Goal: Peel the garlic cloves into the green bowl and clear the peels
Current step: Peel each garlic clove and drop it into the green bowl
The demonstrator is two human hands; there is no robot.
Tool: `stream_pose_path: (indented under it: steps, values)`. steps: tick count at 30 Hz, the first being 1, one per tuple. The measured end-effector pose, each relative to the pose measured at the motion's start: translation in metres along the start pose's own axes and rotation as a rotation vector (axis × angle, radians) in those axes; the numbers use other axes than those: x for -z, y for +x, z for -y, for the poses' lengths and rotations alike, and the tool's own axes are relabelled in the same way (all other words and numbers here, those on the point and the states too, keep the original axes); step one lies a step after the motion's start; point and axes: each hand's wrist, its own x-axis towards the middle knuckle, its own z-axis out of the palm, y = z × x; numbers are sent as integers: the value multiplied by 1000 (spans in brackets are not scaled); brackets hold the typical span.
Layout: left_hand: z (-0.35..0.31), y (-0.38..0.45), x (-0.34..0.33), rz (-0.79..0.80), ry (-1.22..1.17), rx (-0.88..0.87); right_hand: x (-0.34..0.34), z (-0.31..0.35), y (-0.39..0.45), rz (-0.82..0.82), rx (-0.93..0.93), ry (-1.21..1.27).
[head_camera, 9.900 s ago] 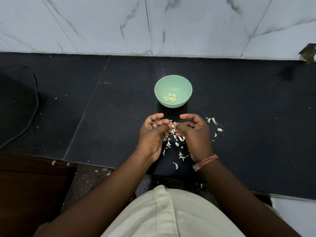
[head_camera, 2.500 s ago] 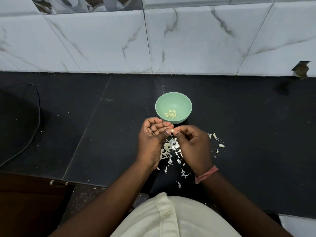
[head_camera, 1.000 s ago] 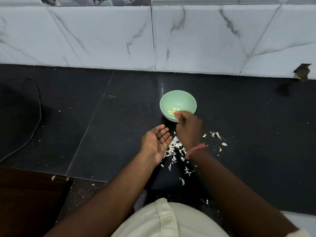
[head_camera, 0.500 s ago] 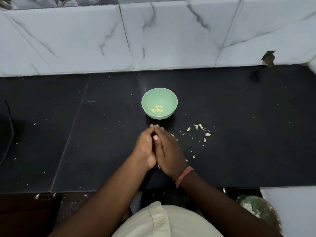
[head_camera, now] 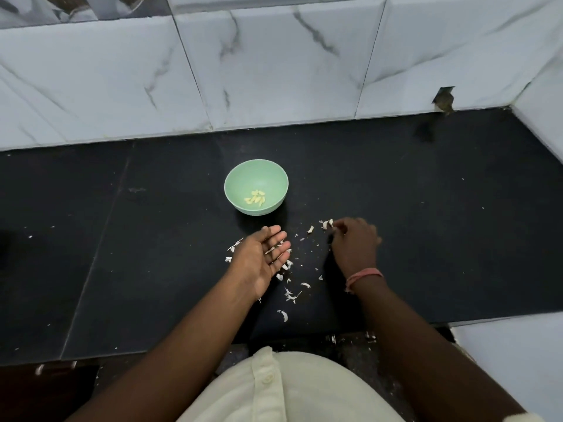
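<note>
A green bowl (head_camera: 256, 190) stands on the black counter (head_camera: 152, 254) with several peeled garlic cloves (head_camera: 256, 198) in it. My left hand (head_camera: 262, 258) lies palm up, fingers straight, below the bowl, with a few peel bits on its fingers. White garlic peels (head_camera: 289, 292) are scattered on the counter around and below that hand. My right hand (head_camera: 353, 243) reaches right of the bowl, its fingertips curled at a small garlic piece (head_camera: 328, 223) on the counter. Whether it pinches that piece is unclear.
A marble-tiled wall (head_camera: 274, 71) rises behind the counter. The counter's front edge (head_camera: 182, 348) runs just ahead of my cream shirt (head_camera: 283, 391). A white surface (head_camera: 511, 342) adjoins the counter at the lower right.
My hands, pressed together half a second ago, have parted. The left hand has turned palm up and the right hand has moved right to the loose garlic pieces.
</note>
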Motion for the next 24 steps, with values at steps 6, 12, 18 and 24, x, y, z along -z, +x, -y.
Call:
stream_pose_path:
  steps: [6,12,18,24]
  values:
    - [14,1,-24,-51,-5,0,-3,10,19,107,220,-310]
    - [34,-1,-40,-122,-101,-9,0,-2,27,119,350,-341]
    - [47,-5,-45,-188,-110,-18,2,6,36,168,403,-360]
    - [51,-6,-33,-132,9,-101,6,18,-3,167,345,13]
